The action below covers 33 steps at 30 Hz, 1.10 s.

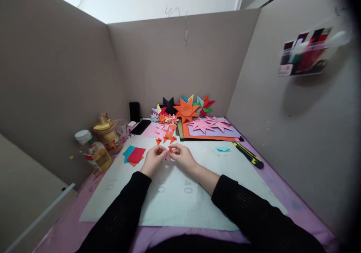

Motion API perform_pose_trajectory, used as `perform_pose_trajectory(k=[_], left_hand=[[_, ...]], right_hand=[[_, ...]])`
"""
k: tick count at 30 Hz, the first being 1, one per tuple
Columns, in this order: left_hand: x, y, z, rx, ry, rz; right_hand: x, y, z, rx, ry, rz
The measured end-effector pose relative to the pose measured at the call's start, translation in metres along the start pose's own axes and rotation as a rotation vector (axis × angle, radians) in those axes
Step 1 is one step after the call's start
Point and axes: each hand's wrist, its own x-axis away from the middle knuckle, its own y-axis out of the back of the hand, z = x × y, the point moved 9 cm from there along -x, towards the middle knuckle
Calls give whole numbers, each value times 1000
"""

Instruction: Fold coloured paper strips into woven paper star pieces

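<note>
Both hands meet over the middle of a white mat printed with numbers. My left hand is closed, fingertips pinching the left side of a small pink and orange folded paper piece. From the other side my right hand pinches the same piece between thumb and fingers. Fingers cover part of it, so its full shape is hidden. Just beyond the hands lie several folded orange paper pieces and folded pink paper pieces. Left of my left hand is a small stack of red, blue and orange paper squares.
Folded paper stars stand at the back; pink stars lie on coloured sheets. At right are a teal folded paper and a yellow-black cutter. At left stand a glue bottle, a tub and a phone.
</note>
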Motion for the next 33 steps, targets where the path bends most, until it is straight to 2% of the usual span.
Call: perform_pose_trajectory(k=[11, 17, 22, 28, 33], left_hand=[[0, -2, 3, -35, -9, 40], [0, -4, 5, -39, 16, 62], [-3, 2, 10, -19, 28, 12], [-5, 4, 8, -34, -19, 1], [-4, 1, 4, -15, -50, 23]], right_hand=[[2, -5, -4, -87, -42, 46], [2, -1, -1, -157, -16, 2], [0, 2, 0, -188, -26, -18], [2, -1, 4, -239, -37, -14], [1, 4, 8, -177, 20, -49]])
